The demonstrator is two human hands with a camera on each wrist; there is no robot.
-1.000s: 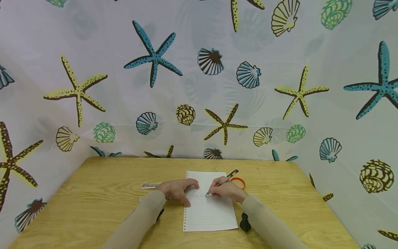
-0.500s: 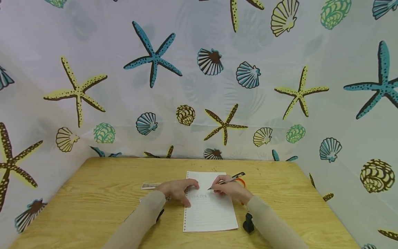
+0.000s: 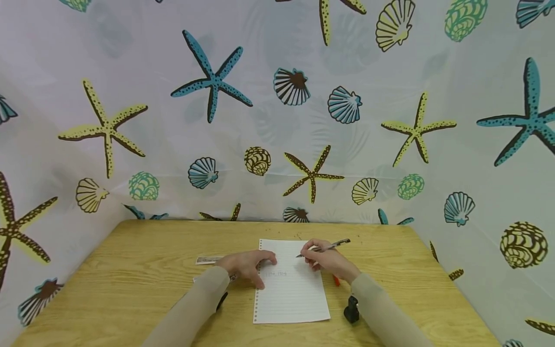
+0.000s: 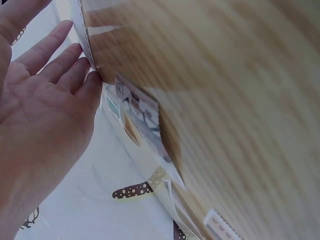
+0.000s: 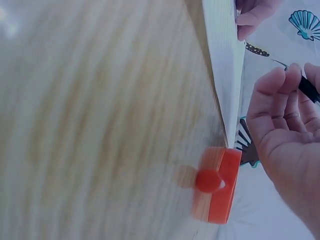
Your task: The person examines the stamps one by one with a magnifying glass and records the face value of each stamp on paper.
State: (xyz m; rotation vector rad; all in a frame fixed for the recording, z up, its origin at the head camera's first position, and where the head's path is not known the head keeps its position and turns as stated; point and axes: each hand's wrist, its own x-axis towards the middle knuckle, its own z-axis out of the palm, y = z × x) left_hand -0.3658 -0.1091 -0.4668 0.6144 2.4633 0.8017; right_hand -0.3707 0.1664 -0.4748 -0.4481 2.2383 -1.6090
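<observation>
A white lined sheet of paper [image 3: 292, 301] with punched holes down its left side lies on the table. A short line of faint handwriting [image 3: 275, 273] crosses its middle. My left hand [image 3: 245, 266] rests on the paper's left edge, thumb and fingers spread; the left wrist view shows its fingers [image 4: 60, 65] extended. In my right hand [image 3: 328, 260] a pen [image 3: 337, 244] is pinched between thumb and fingers, over the paper's upper right part. Its tip appears raised off the sheet; the right wrist view shows the dark pen [image 5: 307, 89] between the fingertips.
An orange-red ring-shaped thing [image 5: 225, 186] stands on the table by the paper's right edge, mostly hidden by my right hand in the head view. Small printed, stamp-like paper pieces [image 3: 208, 260] lie left of my left hand. A shell-patterned curtain [image 3: 277, 111] surrounds the wooden table [image 3: 151, 260].
My right hand lifts the pen from the written line and moves it up and to the right, covering more of the orange-red ring. My left hand stays on the paper.
</observation>
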